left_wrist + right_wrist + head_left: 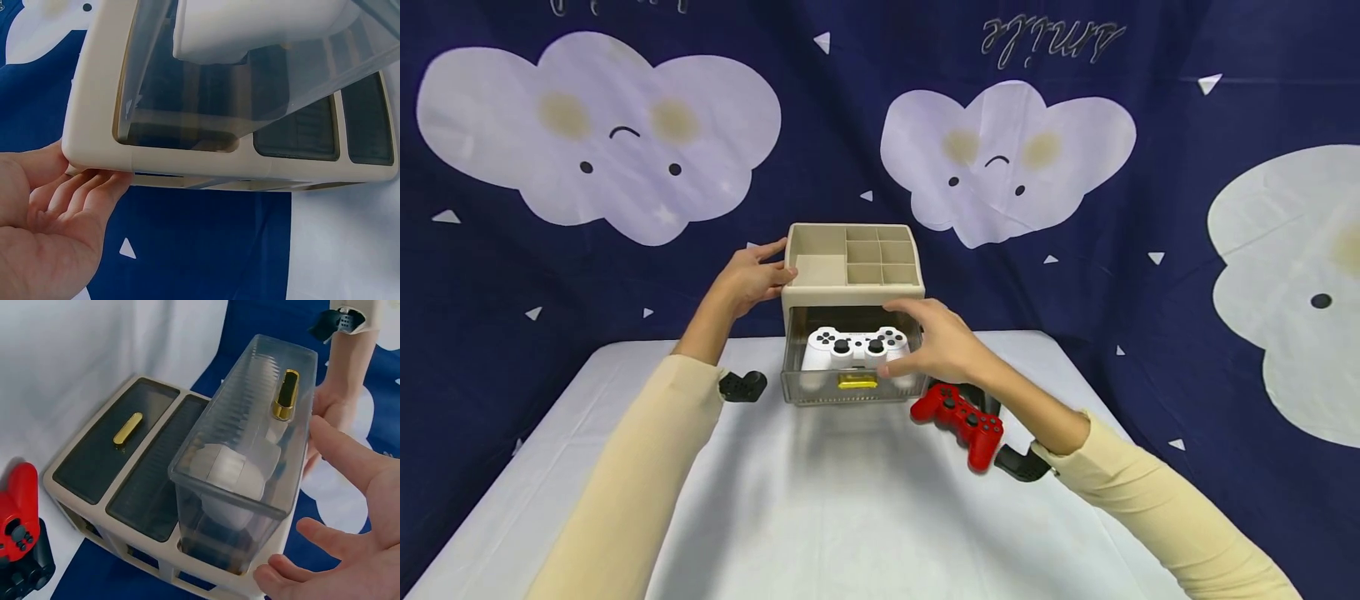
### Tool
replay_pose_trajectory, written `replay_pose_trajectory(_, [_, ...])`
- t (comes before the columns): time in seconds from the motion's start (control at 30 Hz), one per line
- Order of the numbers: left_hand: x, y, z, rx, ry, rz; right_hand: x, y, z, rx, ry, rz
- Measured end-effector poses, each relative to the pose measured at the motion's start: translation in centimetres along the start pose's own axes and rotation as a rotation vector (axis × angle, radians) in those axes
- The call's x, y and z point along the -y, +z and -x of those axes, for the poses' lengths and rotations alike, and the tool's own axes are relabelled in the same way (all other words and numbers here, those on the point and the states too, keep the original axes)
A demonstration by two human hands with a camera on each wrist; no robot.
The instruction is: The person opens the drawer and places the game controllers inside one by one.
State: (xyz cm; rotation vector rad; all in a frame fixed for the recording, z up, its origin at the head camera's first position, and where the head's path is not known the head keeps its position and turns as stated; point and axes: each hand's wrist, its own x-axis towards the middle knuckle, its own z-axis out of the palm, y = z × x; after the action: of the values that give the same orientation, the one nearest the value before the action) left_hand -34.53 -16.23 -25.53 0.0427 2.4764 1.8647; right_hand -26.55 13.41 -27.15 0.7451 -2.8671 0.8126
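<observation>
A cream desktop organizer (853, 297) with a divided top stands at the far side of the table. Its clear upper drawer (797, 382), with a gold handle (857, 381), is pulled out and holds a white game controller (857, 345). At the organizer's upper left side, my left hand (752, 275) rests its fingers on the side wall (94, 187), the thumb by the top corner. My right hand (943, 342) is spread at the drawer's right front, thumb and fingers apart, with nothing gripped. In the right wrist view the fingertips (322, 425) are close beside the drawer.
A red game controller (958, 417) lies right of the organizer, over a black controller (988, 402). Two more dark drawer fronts, one with a gold handle (128, 429), show below the pulled-out drawer. A dark blue cloud-patterned curtain (827, 150) hangs behind the white table (835, 517).
</observation>
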Motion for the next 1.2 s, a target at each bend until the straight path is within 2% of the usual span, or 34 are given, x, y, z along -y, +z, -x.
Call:
replay_pose_trajectory(0.23, [-0.1, 0.1, 0.3, -0.005, 0.001, -0.008, -1.1, -0.1, 1.4, 0.021, 0.068, -0.019])
replay_pose_trajectory(0.47, [0.0, 0.3, 0.2, 0.0, -0.008, -0.017, -2.0, 0.8, 1.7, 0.029, 0.171, -0.171])
replay_pose_trajectory(0.8, [-0.1, 0.3, 0.2, -0.014, 0.003, -0.02, -2.2, 1.3, 1.4, -0.026, 0.168, -0.272])
replay_pose_trajectory(1.03, [0.0, 0.2, 0.2, -0.015, -0.001, -0.025, -2.7, 1.2, 0.8, -0.026, 0.172, -0.276])
replay_pose_trajectory(1.2, [0.0, 0.4, 0.2, -0.015, 0.004, -0.026, -2.9, 1.3, 0.1, -0.072, 0.189, -0.285])
